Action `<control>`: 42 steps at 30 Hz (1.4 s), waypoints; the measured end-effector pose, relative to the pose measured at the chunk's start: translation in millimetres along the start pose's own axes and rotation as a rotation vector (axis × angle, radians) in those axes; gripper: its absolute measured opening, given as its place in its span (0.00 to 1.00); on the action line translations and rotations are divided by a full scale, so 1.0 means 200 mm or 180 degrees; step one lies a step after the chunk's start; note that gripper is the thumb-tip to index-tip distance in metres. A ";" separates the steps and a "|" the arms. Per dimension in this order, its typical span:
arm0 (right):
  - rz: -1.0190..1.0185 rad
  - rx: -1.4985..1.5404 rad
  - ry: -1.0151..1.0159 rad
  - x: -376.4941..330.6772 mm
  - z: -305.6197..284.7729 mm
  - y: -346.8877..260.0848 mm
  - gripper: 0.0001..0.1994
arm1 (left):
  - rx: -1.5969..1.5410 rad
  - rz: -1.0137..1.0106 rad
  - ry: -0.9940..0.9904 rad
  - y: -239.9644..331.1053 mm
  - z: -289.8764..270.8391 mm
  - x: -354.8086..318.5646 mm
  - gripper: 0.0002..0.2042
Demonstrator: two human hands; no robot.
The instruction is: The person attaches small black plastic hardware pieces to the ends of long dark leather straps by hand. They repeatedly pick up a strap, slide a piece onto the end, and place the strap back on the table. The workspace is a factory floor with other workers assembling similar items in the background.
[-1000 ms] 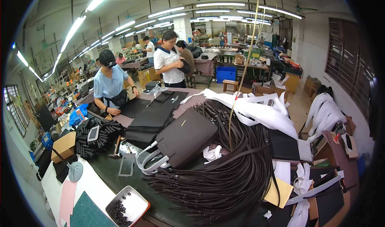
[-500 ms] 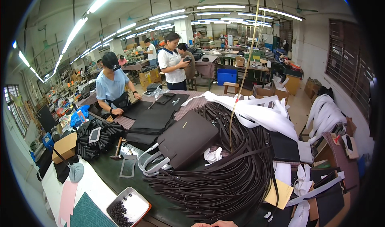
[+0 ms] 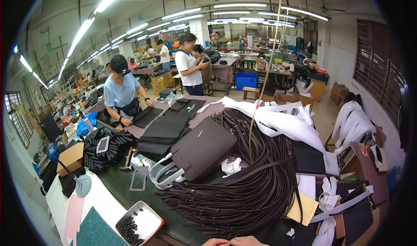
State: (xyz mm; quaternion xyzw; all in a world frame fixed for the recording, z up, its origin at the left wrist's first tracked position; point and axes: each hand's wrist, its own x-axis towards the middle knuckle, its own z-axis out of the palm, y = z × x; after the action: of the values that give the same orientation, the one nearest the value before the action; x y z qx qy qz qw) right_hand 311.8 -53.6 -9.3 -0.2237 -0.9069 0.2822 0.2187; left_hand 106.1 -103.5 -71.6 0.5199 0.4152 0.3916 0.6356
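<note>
Partly cut off below, both hands (image 3: 246, 241) sit near dark straps (image 3: 234, 204); I cannot tell their grip.

There were two hands, one left hand (image 3: 216, 242) and one right hand (image 3: 247, 241). Just beyond them lay dark straps (image 3: 234, 202), too many to count, and farther off one brown handbag (image 3: 202, 152) with two handles (image 3: 171, 178). Left of the hands sat one white tray (image 3: 148, 220), its black rings (image 3: 130, 230) too heaped to count, then one green cutting mat (image 3: 97, 229). To their right lay one yellow sheet (image 3: 302, 209).
</note>
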 end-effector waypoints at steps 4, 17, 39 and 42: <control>0.0022 -0.0742 -0.0092 -0.03 0.22 0.25 0.12 | 0.3172 0.0757 0.0525 0.06 -0.03 0.11 0.10; 0.0647 0.0415 0.1054 0.10 -0.13 0.30 0.29 | 0.1877 0.0927 0.1451 0.16 -0.22 0.26 0.23; 0.0448 -0.0497 -0.0795 -0.57 0.26 0.20 0.13 | 0.2095 -0.0451 -0.0338 -0.25 -0.12 -0.36 0.11; 0.0202 -0.1650 -0.0795 -0.55 0.36 0.20 0.12 | 0.3000 0.0504 -0.0402 -0.23 -0.05 -0.17 0.19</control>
State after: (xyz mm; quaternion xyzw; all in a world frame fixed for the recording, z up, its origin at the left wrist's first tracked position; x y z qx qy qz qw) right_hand 373.6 -111.0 -117.1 -0.2639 -0.9613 0.0731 0.0320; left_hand 87.9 -137.9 -114.6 0.8041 0.4671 0.1757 0.3230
